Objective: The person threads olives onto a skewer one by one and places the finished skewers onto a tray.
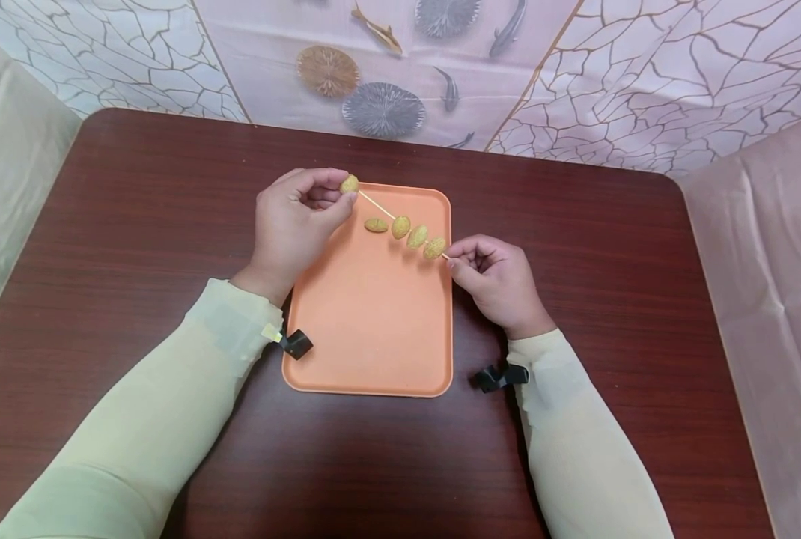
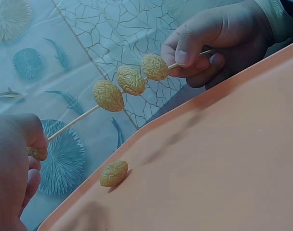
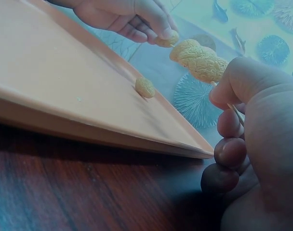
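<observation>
A thin wooden skewer [image 1: 377, 203] slants over the far part of an orange tray [image 1: 373, 322]. Three wrinkled, yellowish-green, olive-shaped fruits [image 2: 130, 80] are threaded on it, close together toward its right end. My right hand [image 1: 501, 284] pinches the skewer just beyond the last fruit. At the other end, my left hand [image 1: 296, 221] pinches another such fruit [image 1: 349, 184] between thumb and fingers at the skewer's tip; how far the tip goes in is hidden. One loose fruit [image 2: 114, 173] lies on the tray below the skewer.
The tray sits on a dark reddish-brown wooden table [image 1: 596, 299]. Behind the table hangs a patterned cloth [image 1: 387, 67], with plain pale cloth [image 1: 771, 284] at the right side. Black straps [image 1: 501, 376] stick out from both sleeves near the wrists.
</observation>
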{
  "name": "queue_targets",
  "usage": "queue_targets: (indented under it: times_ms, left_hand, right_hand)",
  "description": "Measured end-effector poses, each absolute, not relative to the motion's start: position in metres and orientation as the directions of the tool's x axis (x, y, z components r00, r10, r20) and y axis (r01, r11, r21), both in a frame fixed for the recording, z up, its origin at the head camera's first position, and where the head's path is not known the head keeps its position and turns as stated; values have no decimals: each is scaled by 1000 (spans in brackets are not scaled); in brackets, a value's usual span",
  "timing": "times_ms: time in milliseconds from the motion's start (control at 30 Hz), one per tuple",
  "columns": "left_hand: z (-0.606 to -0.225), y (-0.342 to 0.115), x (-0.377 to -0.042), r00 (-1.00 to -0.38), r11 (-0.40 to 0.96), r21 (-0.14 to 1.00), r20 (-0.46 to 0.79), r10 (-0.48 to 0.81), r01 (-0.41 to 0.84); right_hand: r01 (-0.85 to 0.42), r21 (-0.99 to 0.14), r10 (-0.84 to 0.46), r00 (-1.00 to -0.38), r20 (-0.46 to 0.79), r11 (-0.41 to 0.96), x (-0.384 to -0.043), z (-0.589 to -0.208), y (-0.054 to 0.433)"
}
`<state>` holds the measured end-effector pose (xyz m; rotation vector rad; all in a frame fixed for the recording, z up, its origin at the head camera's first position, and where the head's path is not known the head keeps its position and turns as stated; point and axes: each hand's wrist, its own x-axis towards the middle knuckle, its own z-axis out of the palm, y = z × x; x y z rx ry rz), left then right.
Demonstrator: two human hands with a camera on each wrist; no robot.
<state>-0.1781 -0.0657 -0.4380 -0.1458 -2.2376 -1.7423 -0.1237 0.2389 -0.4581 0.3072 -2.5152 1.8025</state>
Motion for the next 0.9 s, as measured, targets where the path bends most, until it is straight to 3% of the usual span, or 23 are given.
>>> queue_targets:
  times_ms: [900]
  left_hand:
    - [-442, -53, -168, -931, 289, 891, 364, 6, 350]
  right_hand:
    - [-195, -933, -155, -976, 154, 304, -123, -459, 237]
